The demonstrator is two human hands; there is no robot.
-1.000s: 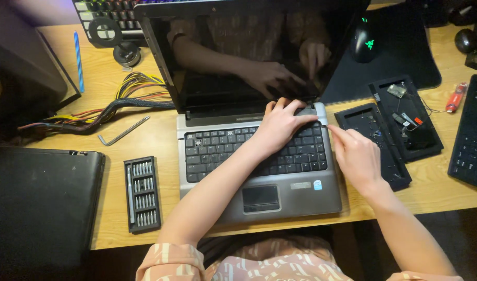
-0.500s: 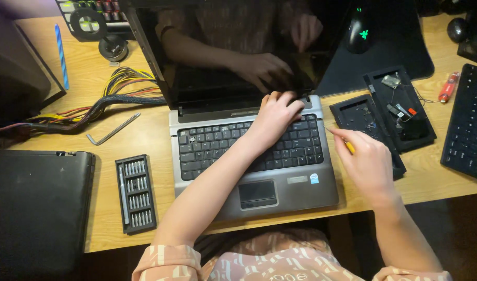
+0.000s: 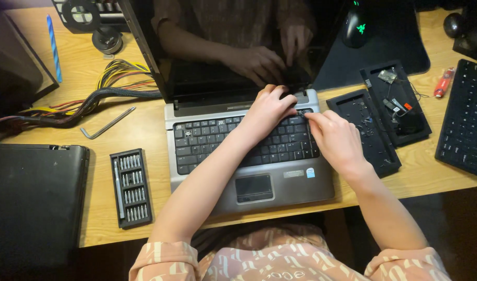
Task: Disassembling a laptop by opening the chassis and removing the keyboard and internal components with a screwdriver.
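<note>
An open silver laptop with a black keyboard sits on the wooden desk in front of me. My left hand reaches across and rests with bent fingers on the keyboard's top right corner, fingertips at the strip under the dark screen. It holds nothing. My right hand is at the keyboard's right edge, thumb and forefinger pinched together right next to the left fingertips. The small yellow tool it held a moment ago is hidden under its fingers.
A black screwdriver bit set lies left of the laptop, with a hex key and a cable bundle behind it. Two black trays with small parts lie on the right, then a second keyboard. A black case fills the lower left.
My right hand has moved left from the desk beside the laptop onto the keyboard's right edge, meeting the left hand. The left hand has stayed at the top right corner.
</note>
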